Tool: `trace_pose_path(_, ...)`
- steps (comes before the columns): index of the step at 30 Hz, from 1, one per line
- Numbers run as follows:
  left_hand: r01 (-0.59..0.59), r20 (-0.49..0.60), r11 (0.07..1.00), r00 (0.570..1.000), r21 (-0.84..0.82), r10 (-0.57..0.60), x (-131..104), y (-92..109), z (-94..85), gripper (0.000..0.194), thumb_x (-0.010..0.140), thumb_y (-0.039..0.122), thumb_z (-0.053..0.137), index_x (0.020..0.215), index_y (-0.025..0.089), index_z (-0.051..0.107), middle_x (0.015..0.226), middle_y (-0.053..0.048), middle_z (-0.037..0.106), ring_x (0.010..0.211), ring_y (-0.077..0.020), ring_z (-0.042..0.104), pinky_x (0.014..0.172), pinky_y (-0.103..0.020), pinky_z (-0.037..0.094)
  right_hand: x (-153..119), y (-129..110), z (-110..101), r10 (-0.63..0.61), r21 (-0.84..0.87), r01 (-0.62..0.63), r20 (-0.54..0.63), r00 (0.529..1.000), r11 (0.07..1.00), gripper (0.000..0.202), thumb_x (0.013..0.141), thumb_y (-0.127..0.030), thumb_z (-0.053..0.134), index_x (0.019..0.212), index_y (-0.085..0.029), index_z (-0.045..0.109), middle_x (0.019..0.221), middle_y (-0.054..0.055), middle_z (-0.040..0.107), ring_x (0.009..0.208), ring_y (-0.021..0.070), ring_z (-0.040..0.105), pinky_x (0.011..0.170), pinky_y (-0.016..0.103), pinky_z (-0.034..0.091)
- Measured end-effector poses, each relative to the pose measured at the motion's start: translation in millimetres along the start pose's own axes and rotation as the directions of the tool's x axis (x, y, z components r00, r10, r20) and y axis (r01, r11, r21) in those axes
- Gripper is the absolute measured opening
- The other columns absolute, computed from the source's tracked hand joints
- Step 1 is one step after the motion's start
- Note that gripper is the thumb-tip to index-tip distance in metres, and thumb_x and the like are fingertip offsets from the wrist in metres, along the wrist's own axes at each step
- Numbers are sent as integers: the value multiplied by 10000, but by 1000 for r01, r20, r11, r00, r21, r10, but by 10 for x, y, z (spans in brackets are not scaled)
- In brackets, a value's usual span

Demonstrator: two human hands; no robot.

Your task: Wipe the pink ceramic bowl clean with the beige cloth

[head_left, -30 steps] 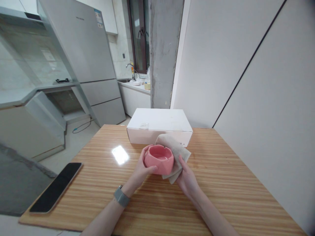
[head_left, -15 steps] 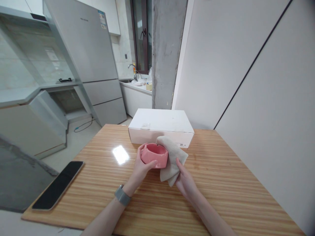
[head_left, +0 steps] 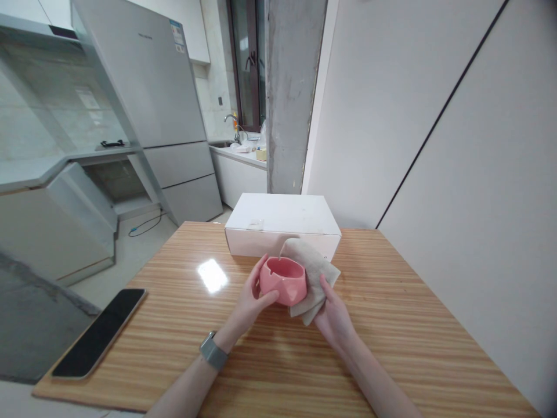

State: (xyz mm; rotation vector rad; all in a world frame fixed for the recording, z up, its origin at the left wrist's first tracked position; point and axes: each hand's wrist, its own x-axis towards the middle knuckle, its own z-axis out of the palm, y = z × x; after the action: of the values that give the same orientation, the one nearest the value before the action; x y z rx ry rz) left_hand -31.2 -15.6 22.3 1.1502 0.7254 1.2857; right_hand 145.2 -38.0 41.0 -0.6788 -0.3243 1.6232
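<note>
A pink faceted ashtray (head_left: pixel 285 284) with notches in its rim is held above the table, its opening facing up. My left hand (head_left: pixel 256 290) grips it from the left, with the thumb on the near side and the fingers behind. A folded beige-grey cloth (head_left: pixel 310 268) lies against the ashtray's right side. My right hand (head_left: pixel 333 310) is closed on the cloth, its thumb on top and the other fingers mostly hidden under the fabric.
Behind my hands, a white cardboard box (head_left: pixel 282 212) stands on the wooden table (head_left: pixel 418 325). A black flat slab-like object (head_left: pixel 100 334) lies at the table's left edge. Beyond are a grey fridge (head_left: pixel 143 81), a sink counter (head_left: pixel 239 165) and a white wall (head_left: pixel 391 104).
The ashtray has turned in my left hand, so a different facet and rim notch face me. Both hands have shifted slightly right with the ashtray and cloth.
</note>
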Motion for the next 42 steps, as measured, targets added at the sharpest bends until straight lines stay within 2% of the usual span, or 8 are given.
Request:
trace_pose_path(4, -41, -15, 999, 999, 35, 41, -6, 46, 26, 969, 547, 330, 865, 1403, 223, 423, 1380, -134, 528, 1293, -349, 450, 1090, -450, 335, -41, -13, 39, 29, -4, -29, 19, 999, 1000, 345, 844, -359, 652, 1107, -138, 686, 1086, 90, 746, 1137, 236, 640, 971, 330, 519)
trace_pose_path(11, -33, 10, 998, 999, 53, 32, -17, 96, 37, 899, 569, 309, 837, 1355, 250, 406, 1259, -104, 589, 1135, -295, 561, 961, -402, 439, -74, 7, 65, 38, -27, -37, 39, 999, 999, 362, 799, -370, 703, 1082, -145, 697, 1125, 100, 731, 1165, 256, 622, 951, 343, 537)
trace_pose_path(18, -90, -172, 987, 979, 131, 112, 14, 25, 7, 825, 592, 292, 816, 1324, 247, 437, 1230, -87, 582, 1094, -272, 571, 911, -371, 462, -67, 91, 37, -1, -60, 1, 10, 1000, 998, 378, 745, -354, 769, 1068, -171, 701, 1129, 70, 733, 1198, 227, 599, 988, 296, 512)
trace_pose_path(23, -49, -235, 988, 968, 147, 83, 21, 17, -4, 867, 633, 285, 797, 1399, 252, 393, 1243, -86, 576, 1093, -259, 569, 924, -365, 460, -85, 108, 38, 30, -84, -28, 25, 999, 996, 358, 726, -359, 786, 1017, -161, 715, 1121, 79, 735, 1189, 247, 605, 987, 319, 521)
trace_pose_path(30, 66, -88, 976, 992, -206, -86, 15, -16, 7, 673, 813, 392, 608, 1439, 272, 391, 1434, -82, 492, 1294, -273, 468, 1058, -408, 391, -5, 67, -46, -34, -47, 31, -62, 998, 998, 365, 754, -320, 769, 1075, -163, 691, 1096, 66, 745, 1124, 226, 650, 912, 287, 565)
trace_pose_path(34, 30, -86, 996, 996, -82, -37, -3, 8, 13, 719, 768, 334, 710, 1422, 256, 422, 1427, -95, 505, 1304, -279, 462, 1055, -389, 397, 13, 24, -48, -65, -43, 63, -29, 997, 997, 367, 779, -333, 743, 1102, -169, 681, 1130, 68, 733, 1088, 209, 669, 882, 259, 575)
trace_pose_path(39, 11, -56, 999, 998, -39, -13, 4, 28, 28, 920, 528, 384, 873, 1349, 201, 501, 1319, -135, 589, 1204, -330, 534, 976, -389, 449, -36, 8, 9, -19, -73, 19, 1, 1000, 997, 349, 792, -387, 715, 1082, -193, 693, 1146, 52, 727, 1163, 236, 625, 924, 312, 569)
trace_pose_path(42, 2, -38, 1000, 999, -27, -3, 9, 24, 32, 894, 523, 397, 870, 1317, 201, 511, 1307, -133, 586, 1175, -324, 547, 954, -385, 457, -41, 28, 13, -1, -64, 1, -12, 1000, 998, 349, 791, -390, 711, 1072, -184, 700, 1143, 55, 728, 1166, 239, 623, 944, 310, 555)
